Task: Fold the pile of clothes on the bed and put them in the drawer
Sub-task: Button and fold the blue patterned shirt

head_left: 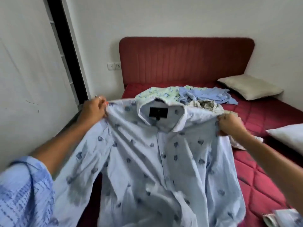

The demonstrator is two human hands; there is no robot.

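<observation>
A light blue collared shirt (152,161) with dark blue motifs and a black neck label hangs spread in front of me, above the bed (262,169). My left hand (93,109) grips its left shoulder. My right hand (229,125) grips its right shoulder. Behind the shirt lies the pile of clothes: a pale green floral garment (164,93), a plain blue garment (211,95) and a checked one (205,104). The shirt's lower part hides the near side of the bed.
The bed has a red quilted cover and a red padded headboard (185,61). A beige pillow (249,89) lies at the far right, a white pillow (290,136) at the right edge. Folded cloth (282,218) sits at the bottom right. A white wardrobe door (29,79) stands on the left.
</observation>
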